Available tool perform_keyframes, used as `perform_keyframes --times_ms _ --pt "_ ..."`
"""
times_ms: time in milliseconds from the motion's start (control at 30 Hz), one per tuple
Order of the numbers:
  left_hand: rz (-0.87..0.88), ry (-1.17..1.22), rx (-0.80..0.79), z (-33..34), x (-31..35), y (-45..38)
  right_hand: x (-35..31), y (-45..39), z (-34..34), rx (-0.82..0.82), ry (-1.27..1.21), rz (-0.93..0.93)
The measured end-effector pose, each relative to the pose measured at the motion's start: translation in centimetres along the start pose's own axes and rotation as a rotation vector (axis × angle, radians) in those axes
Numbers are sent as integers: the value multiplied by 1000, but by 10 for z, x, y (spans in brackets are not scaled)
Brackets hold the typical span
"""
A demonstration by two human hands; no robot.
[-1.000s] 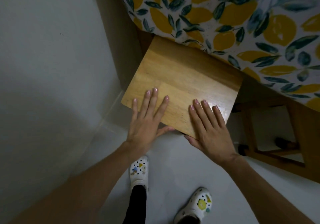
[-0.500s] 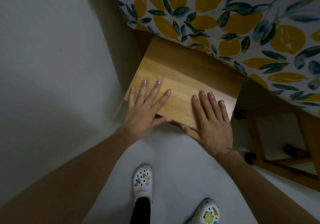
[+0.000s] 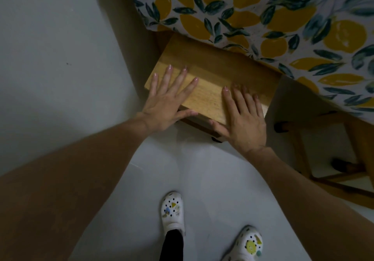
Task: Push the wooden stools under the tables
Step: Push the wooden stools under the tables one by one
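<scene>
The flat rectangular light-wood stool seat [image 3: 210, 82] lies under both palms: the left hand [image 3: 168, 101] presses flat on its near left corner, the right hand [image 3: 244, 117] on its near right corner. Beyond the fingertips, the seat's far edge sits beneath the overhanging lemon-and-leaf printed tablecloth [image 3: 263, 14]. Right of the right hand stands a brown wooden leg frame [image 3: 360, 149]. Behind the wrists, two white perforated clogs [image 3: 173, 212] stand on the pale floor [image 3: 202, 169]. Left of the left hand rises a plain grey wall [image 3: 50, 58].
</scene>
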State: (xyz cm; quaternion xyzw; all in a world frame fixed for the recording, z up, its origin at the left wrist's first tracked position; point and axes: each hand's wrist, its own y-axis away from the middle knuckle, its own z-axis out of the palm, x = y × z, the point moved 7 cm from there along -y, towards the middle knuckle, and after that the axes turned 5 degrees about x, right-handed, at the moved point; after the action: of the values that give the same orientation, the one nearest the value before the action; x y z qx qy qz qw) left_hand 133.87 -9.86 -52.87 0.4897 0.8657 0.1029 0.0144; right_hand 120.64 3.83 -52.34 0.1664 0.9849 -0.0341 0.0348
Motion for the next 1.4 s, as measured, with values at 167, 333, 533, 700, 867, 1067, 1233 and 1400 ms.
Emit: perform_keyframes --times_ms 167,333,533,700,867,1067,1233,1400 --pt "-7 35 -162 -1 1 -3 0 1 1 -90 4 15" --pt "-60 25 -223 -11 10 2 0 10 -12 -99 -101 78" --pt "15 83 -76 -22 74 17 47 81 -33 50 -205 366" --pt "139 131 17 -19 187 12 138 168 -44 101 -152 558" --pt "283 77 50 5 320 -6 232 253 -65 144 -55 641" --pt "447 -12 50 21 454 -33 322 317 -73 163 -9 658" --pt "512 -52 57 19 510 -65 358 314 -62 157 -14 587" --pt "535 -75 27 18 528 -92 367 309 -49 206 -43 610"
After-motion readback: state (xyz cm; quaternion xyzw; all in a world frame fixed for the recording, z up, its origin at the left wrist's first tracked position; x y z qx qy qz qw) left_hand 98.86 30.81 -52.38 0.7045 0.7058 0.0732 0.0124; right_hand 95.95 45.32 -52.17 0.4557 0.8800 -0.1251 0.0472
